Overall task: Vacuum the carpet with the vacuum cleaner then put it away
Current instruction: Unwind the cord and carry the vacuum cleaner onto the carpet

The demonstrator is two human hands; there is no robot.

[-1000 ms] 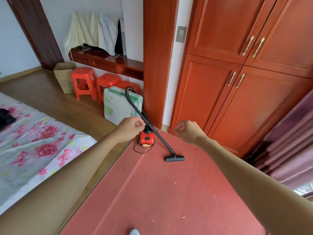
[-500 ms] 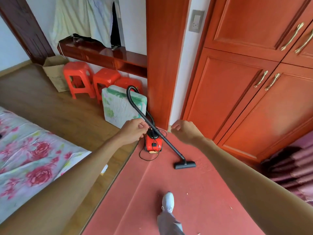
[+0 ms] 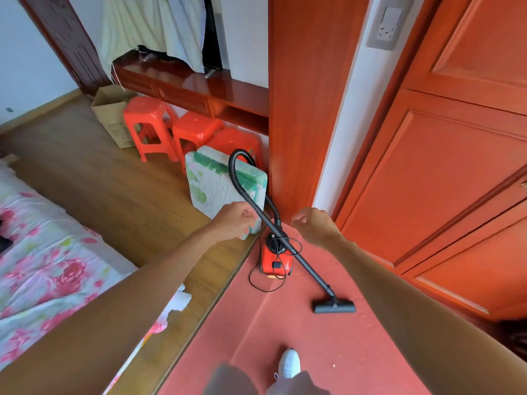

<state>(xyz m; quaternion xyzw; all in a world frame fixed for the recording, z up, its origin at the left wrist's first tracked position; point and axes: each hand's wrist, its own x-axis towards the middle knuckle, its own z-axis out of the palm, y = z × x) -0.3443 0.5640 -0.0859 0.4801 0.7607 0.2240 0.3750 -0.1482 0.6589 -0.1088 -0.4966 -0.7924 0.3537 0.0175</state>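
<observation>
The vacuum cleaner sits at the carpet's edge by the wooden post, its wand slanting down to the floor head. Both hands reach toward it with fingers curled, holding nothing: the left hand is near the wand, the right hand just beyond the hose. A thin cord loops loosely around the body; lifting the wand could snag it or tip the machine.
</observation>
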